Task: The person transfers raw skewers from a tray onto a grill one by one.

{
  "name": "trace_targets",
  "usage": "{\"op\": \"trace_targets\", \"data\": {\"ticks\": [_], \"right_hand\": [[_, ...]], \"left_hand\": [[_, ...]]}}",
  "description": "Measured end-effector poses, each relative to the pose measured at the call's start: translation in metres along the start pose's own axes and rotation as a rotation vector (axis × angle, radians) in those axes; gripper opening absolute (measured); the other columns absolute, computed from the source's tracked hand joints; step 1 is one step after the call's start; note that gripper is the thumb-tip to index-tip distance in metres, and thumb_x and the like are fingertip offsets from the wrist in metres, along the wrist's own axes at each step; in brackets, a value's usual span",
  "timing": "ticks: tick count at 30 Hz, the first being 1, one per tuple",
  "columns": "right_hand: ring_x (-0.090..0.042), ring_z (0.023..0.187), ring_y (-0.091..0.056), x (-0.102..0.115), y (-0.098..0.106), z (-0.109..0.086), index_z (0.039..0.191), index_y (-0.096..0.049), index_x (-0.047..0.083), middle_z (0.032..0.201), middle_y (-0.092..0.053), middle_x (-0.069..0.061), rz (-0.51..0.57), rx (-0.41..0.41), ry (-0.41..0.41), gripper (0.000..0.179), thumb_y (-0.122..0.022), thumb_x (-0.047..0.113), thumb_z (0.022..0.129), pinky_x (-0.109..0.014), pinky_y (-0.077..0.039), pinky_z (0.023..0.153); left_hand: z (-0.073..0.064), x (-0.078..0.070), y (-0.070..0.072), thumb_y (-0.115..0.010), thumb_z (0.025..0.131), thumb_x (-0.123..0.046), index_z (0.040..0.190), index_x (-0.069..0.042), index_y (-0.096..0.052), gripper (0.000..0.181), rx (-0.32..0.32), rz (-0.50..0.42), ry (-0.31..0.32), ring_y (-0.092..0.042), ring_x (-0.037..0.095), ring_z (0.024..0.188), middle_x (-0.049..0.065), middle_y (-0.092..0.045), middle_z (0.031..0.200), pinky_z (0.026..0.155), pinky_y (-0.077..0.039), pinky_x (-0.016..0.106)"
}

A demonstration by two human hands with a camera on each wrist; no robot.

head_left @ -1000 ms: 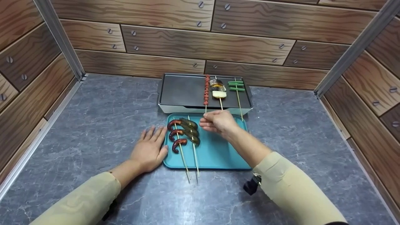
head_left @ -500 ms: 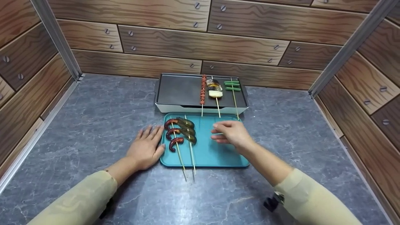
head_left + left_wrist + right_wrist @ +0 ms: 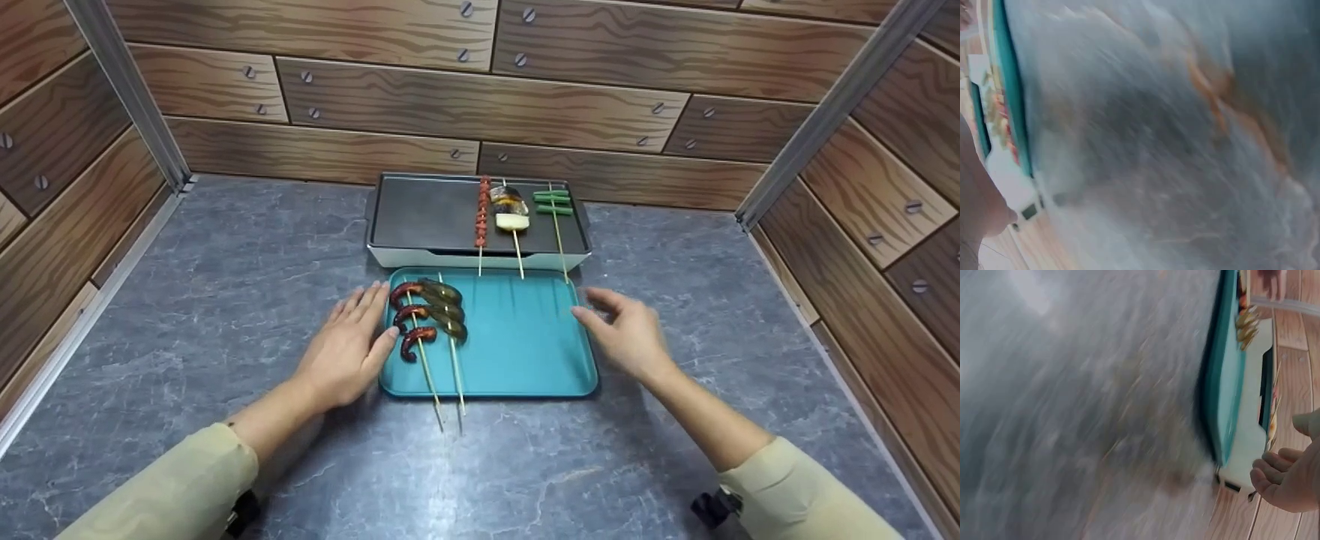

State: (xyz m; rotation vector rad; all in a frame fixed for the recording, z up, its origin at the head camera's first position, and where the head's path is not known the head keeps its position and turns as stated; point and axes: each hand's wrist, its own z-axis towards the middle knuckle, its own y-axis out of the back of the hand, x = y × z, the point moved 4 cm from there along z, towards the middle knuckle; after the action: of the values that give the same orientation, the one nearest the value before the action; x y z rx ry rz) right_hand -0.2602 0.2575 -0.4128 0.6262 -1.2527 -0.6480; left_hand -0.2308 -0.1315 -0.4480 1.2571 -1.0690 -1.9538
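Note:
A teal tray (image 3: 525,352) lies in front of me with two skewers on its left half. One carries curled red octopus tentacles (image 3: 418,335); the other holds dark green, glossy pieces (image 3: 450,311). Their sticks reach past the tray's near edge. My left hand (image 3: 343,352) is at the tray's left edge, fingers straight and thumb by the rim. At the right edge is my right hand (image 3: 626,334), its fingers loosely bent with nothing between them. In the right wrist view that hand (image 3: 1286,478) shows with relaxed fingers near the tray's end.
Behind the tray stands a griddle (image 3: 427,214) with a black plate and pale sides. On its right half lie a red beaded skewer (image 3: 481,214), a mixed skewer with a white piece (image 3: 512,222) and a green-stick skewer (image 3: 553,202). Wood-patterned walls (image 3: 375,90) surround the grey table (image 3: 247,247).
My right hand has moved away from the skewer sticks at the griddle's front, going right across the tray to its right edge. My left hand stays at the left edge.

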Motion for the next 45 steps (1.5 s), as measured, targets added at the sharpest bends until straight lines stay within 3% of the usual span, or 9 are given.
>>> {"op": "trace_targets", "data": {"ticks": [6, 11, 13, 16, 18, 21, 31, 38, 45], "right_hand": [[-0.050, 0.136, -0.054, -0.017, -0.005, 0.000, 0.155, -0.050, -0.005, 0.154, -0.051, -0.030, -0.190, 0.055, 0.112, 0.070, -0.074, 0.034, 0.102, -0.063, -0.044, 0.113], [-0.052, 0.154, -0.027, -0.033, -0.014, 0.002, 0.162, -0.037, -0.004, 0.165, -0.034, -0.033, -0.302, 0.140, 0.132, 0.085, -0.070, 0.046, 0.102, -0.067, -0.024, 0.124], [-0.051, 0.156, -0.021, -0.039, -0.018, 0.002, 0.165, -0.032, -0.002, 0.168, -0.027, -0.032, -0.347, 0.178, 0.129, 0.089, -0.065, 0.052, 0.103, -0.067, -0.020, 0.125], [-0.050, 0.158, -0.015, -0.045, -0.022, 0.003, 0.168, -0.026, 0.001, 0.171, -0.021, -0.030, -0.397, 0.222, 0.135, 0.092, -0.060, 0.059, 0.104, -0.068, -0.015, 0.126], [-0.049, 0.159, -0.013, -0.049, -0.025, 0.004, 0.169, -0.024, 0.003, 0.172, -0.018, -0.028, -0.414, 0.240, 0.142, 0.093, -0.056, 0.061, 0.104, -0.068, -0.013, 0.126], [-0.047, 0.160, -0.011, -0.052, -0.028, 0.005, 0.169, -0.022, 0.003, 0.173, -0.015, -0.027, -0.412, 0.258, 0.151, 0.094, -0.052, 0.064, 0.105, -0.069, -0.012, 0.126], [-0.042, 0.162, -0.007, -0.058, -0.039, 0.007, 0.170, -0.018, 0.003, 0.175, -0.012, -0.023, -0.396, 0.316, 0.146, 0.094, -0.042, 0.068, 0.106, -0.067, -0.009, 0.127], [-0.042, 0.162, -0.007, -0.058, -0.042, 0.006, 0.170, -0.017, 0.003, 0.176, -0.012, -0.020, -0.421, 0.341, 0.152, 0.095, -0.039, 0.070, 0.106, -0.068, -0.008, 0.127], [-0.040, 0.162, -0.008, -0.057, -0.041, 0.007, 0.170, -0.016, 0.003, 0.176, -0.013, -0.018, -0.430, 0.335, 0.156, 0.094, -0.038, 0.069, 0.107, -0.068, -0.009, 0.127]], "left_hand": [[-0.014, -0.022, 0.013, -0.045, 0.113, -0.037, 0.167, -0.001, -0.028, 0.066, -0.071, -0.114, -0.034, -0.026, 0.040, 0.157, 0.017, -0.030, 0.170, 0.128, -0.021, 0.057], [-0.029, -0.037, 0.014, -0.054, 0.110, -0.035, 0.166, -0.004, -0.033, 0.067, -0.158, -0.217, -0.005, -0.046, 0.042, 0.147, 0.020, -0.043, 0.163, 0.122, -0.036, 0.054], [-0.036, -0.042, 0.013, -0.059, 0.108, -0.032, 0.165, -0.004, -0.036, 0.068, -0.185, -0.271, 0.019, -0.071, 0.042, 0.114, 0.022, -0.049, 0.157, 0.118, -0.043, 0.054], [-0.045, -0.048, 0.010, -0.066, 0.105, -0.026, 0.161, 0.000, -0.042, 0.067, -0.193, -0.382, 0.088, -0.076, 0.041, 0.084, 0.023, -0.058, 0.149, 0.109, -0.052, 0.051], [-0.050, -0.050, 0.007, -0.068, 0.103, -0.021, 0.158, 0.003, -0.046, 0.063, -0.178, -0.486, 0.151, -0.076, 0.038, 0.084, 0.023, -0.061, 0.146, 0.107, -0.054, 0.048], [-0.056, -0.052, 0.002, -0.068, 0.102, -0.015, 0.148, 0.006, -0.056, 0.052, -0.159, -0.624, 0.268, -0.069, 0.036, 0.124, 0.024, -0.069, 0.135, 0.105, -0.055, 0.044], [-0.069, -0.055, -0.024, -0.057, 0.104, -0.010, 0.127, 0.015, -0.063, 0.034, 0.019, -1.123, 0.755, -0.078, 0.029, 0.093, 0.024, -0.077, 0.105, 0.080, -0.066, 0.038], [-0.070, -0.060, -0.037, -0.050, 0.106, -0.012, 0.138, 0.020, -0.052, 0.045, 0.239, -1.265, 0.790, -0.072, 0.042, 0.115, 0.036, -0.069, 0.124, 0.093, -0.062, 0.046], [-0.063, -0.064, -0.049, -0.049, 0.106, -0.010, 0.135, 0.019, -0.055, 0.042, 0.284, -1.319, 0.806, -0.072, 0.040, 0.116, 0.033, -0.070, 0.124, 0.094, -0.062, 0.047]]}}
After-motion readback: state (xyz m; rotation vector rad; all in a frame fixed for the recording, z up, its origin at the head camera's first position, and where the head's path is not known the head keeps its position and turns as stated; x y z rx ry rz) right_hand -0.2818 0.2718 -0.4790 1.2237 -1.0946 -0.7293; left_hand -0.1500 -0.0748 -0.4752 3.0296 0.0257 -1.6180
